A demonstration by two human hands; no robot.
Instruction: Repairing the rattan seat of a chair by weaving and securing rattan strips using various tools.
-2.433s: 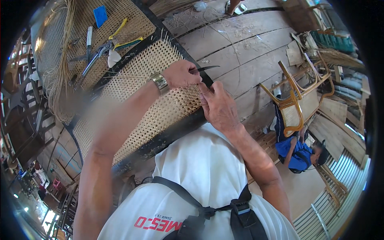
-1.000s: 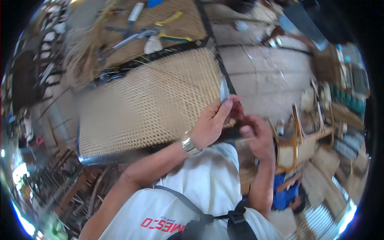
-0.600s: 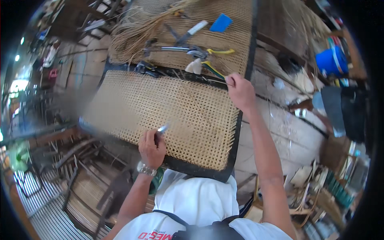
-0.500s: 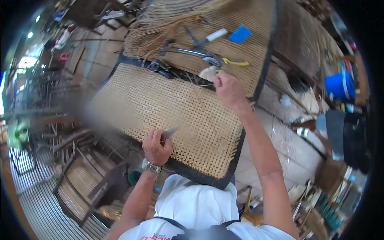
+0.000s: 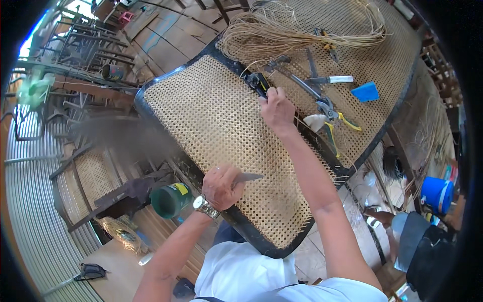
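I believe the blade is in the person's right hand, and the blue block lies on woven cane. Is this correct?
Not quite: the head view shows the blade in the left hand. The blue block does lie on woven cane.

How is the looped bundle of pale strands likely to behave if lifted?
The bundle of strands will probably sag and flop, since its thin lengths already curve in loose loops. It looks light for its spread, being fine strands with gaps between. Stray loops lie over the perforated woven panel, so some might snag.
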